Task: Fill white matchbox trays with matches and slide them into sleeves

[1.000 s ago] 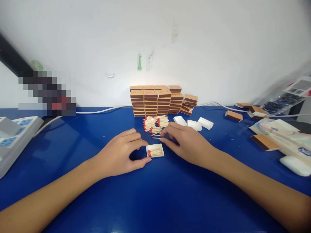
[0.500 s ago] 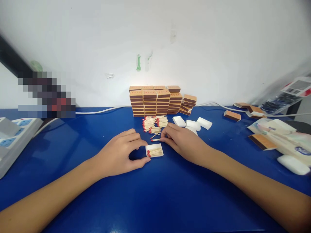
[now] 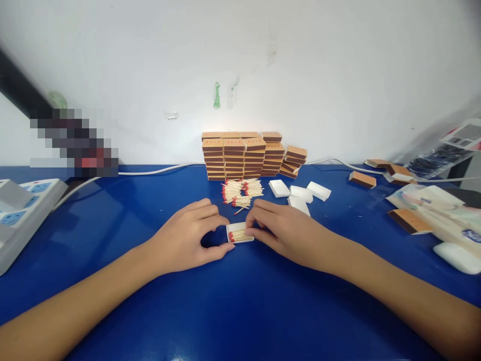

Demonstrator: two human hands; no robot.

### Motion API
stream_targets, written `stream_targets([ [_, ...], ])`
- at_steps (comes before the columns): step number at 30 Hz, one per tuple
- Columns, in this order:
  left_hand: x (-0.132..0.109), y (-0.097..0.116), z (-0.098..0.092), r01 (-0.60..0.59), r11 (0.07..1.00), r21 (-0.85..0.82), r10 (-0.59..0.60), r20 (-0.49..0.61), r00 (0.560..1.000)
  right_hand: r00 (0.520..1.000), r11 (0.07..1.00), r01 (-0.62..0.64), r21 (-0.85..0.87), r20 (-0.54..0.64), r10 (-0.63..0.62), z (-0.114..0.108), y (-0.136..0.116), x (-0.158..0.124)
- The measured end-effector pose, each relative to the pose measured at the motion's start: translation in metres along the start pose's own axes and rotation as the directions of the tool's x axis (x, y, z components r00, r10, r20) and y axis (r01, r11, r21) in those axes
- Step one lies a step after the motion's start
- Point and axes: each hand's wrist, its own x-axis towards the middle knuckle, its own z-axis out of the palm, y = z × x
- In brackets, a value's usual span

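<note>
My left hand [image 3: 193, 235] grips the left end of a small white matchbox tray [image 3: 233, 227] between thumb and forefinger. Inside lie several red-headed matches [image 3: 236, 235], heads toward the left. Over the tray's right end, my right hand [image 3: 283, 225] is closed in a pinch on a match, whose stick is mostly hidden by the fingers and the other matches. Just beyond the hands are heaps of loose matches [image 3: 252, 188] on the blue table [image 3: 240, 311], with one stray match [image 3: 240, 211] in front.
Stacked matchboxes [image 3: 233, 158] stand against the wall. Several white trays [image 3: 299, 193] lie right of the match heaps. Farther right are matchbox sleeves [image 3: 363, 179] and a plastic packet [image 3: 451, 213]. A power strip [image 3: 33, 210] sits at left, and a white cable [image 3: 161, 171] runs along the wall.
My right hand has brought the pinched match from beside the heap down and slightly left, over the tray. The left hand keeps its hold on the tray.
</note>
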Motion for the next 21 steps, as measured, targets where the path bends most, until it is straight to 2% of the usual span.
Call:
stream_targets([
  [3, 0.000, -0.001, 0.000, 0.005, 1.000, 0.001, -0.005, 0.007, 1.000, 0.998, 0.999, 0.004, 0.037, -0.062, -0.002, 0.002, 0.004, 0.001],
  [6, 0.000, -0.001, 0.000, 0.008, 1.000, 0.003, -0.008, 0.010, 1.000, 0.983, 0.999, -0.035, -0.012, -0.181, 0.032, 0.008, 0.012, 0.004],
  [8, -0.001, 0.000, 0.000, 0.009, 1.000, 0.002, -0.009, 0.008, 1.000, 0.975, 0.995, -0.078, -0.058, -0.215, 0.064, 0.014, 0.019, 0.006],
  [12, 0.000, 0.001, 0.000, 0.004, 1.000, 0.008, -0.004, 0.006, 1.000, 0.972, 0.989, -0.122, -0.081, -0.211, 0.102, 0.022, 0.028, 0.008],
  [21, 0.001, 0.000, 0.001, 0.016, 1.000, 0.005, -0.016, 0.018, 1.000, 0.969, 0.992, -0.116, -0.058, -0.226, 0.100, 0.023, 0.029, 0.010],
])
